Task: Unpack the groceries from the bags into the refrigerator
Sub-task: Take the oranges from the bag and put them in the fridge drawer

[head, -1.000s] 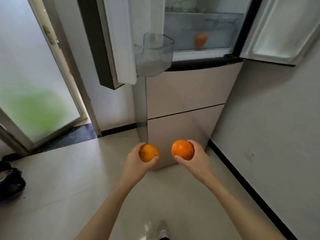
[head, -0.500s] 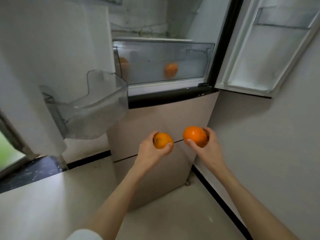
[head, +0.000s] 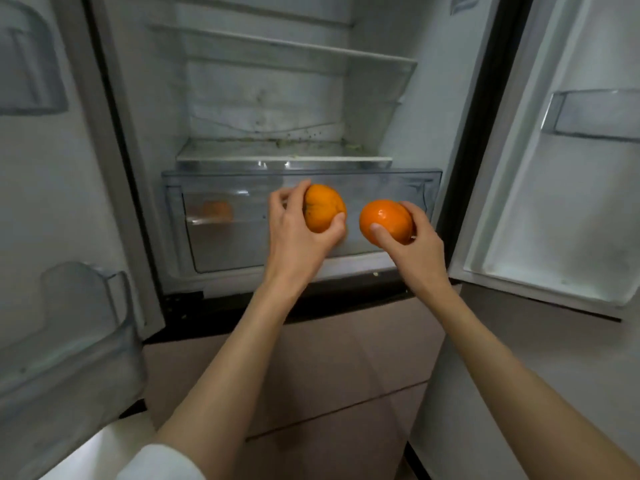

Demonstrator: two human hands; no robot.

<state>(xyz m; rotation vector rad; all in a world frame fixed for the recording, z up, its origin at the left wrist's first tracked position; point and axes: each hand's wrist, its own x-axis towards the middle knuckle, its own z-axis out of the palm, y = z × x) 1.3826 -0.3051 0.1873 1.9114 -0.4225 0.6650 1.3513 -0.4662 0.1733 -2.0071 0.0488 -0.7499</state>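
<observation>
The refrigerator stands open in front of me, both doors swung wide. My left hand [head: 298,233] grips a paler orange [head: 323,207] in front of the clear crisper drawer [head: 228,247]. My right hand [head: 414,244] holds a deeper-coloured orange [head: 385,220] just to the right, also level with the drawer front. Another orange [head: 216,211] shows blurred through the drawer's clear wall at the left. Both held oranges are outside the drawer.
A glass shelf [head: 284,157] lies above the drawer, with a second shelf [head: 284,50] higher up. The left door carries a clear bin [head: 69,341]; the right door [head: 561,202] has a small bin. Closed brown lower drawers [head: 329,368] sit beneath.
I have moved closer and the view has tilted up into the fridge. Both hands have risen with their oranges from the lower drawer level to the crisper drawer front.
</observation>
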